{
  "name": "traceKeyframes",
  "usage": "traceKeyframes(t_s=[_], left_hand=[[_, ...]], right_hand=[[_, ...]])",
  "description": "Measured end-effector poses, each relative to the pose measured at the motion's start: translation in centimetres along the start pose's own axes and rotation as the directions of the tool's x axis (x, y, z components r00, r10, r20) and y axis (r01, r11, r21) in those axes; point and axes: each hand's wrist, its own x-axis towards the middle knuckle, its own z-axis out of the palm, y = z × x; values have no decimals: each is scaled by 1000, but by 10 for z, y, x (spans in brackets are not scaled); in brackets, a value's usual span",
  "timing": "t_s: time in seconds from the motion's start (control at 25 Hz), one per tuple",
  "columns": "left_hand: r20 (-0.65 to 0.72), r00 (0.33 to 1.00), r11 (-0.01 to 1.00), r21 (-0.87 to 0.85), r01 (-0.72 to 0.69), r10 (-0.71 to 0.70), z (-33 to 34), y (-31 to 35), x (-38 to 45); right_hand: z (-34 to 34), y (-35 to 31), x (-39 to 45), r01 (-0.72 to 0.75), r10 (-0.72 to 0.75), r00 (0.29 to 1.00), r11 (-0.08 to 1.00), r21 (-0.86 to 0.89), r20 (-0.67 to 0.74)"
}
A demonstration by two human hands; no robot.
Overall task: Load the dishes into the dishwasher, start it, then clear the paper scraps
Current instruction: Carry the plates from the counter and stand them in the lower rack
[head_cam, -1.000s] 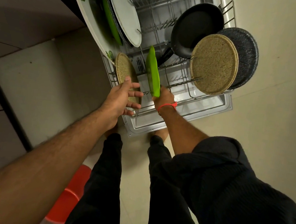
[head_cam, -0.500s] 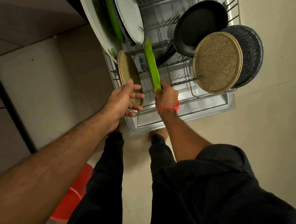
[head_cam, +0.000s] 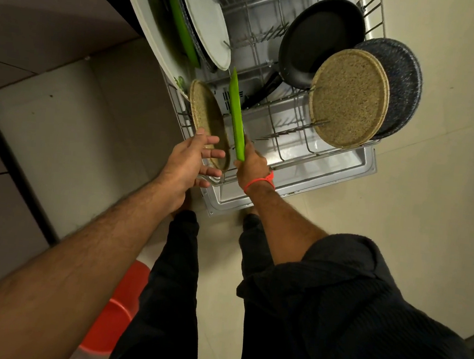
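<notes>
Over the pulled-out dishwasher rack (head_cam: 314,158), right hand (head_cam: 251,166) pinches an edge-on green plate (head_cam: 236,115) (long axis toward twelve o'clock), left hand (head_cam: 191,160) spread beside it at nine.

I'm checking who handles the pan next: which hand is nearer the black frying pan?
Right. The right hand grips the green plate at the rack's front, below the black frying pan; the left hand is farther left, by the tan plate.

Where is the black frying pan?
In the head view, the black frying pan stands on edge at the far right of the dishwasher rack, just behind the round tan mat.
</notes>
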Motion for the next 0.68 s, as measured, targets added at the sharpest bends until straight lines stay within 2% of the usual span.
traceKeyframes(t_s=[0.2,0.68], left_hand=[[-7,1000,1000,1,-7,7,0,-2,-1],[-7,1000,1000,0,-29,29,4,-8,-3]], right_hand=[[-5,-6,-2,155,-129,965,983,101,-227],[-9,-1,-14,178,-132,957,971,163,-257]])
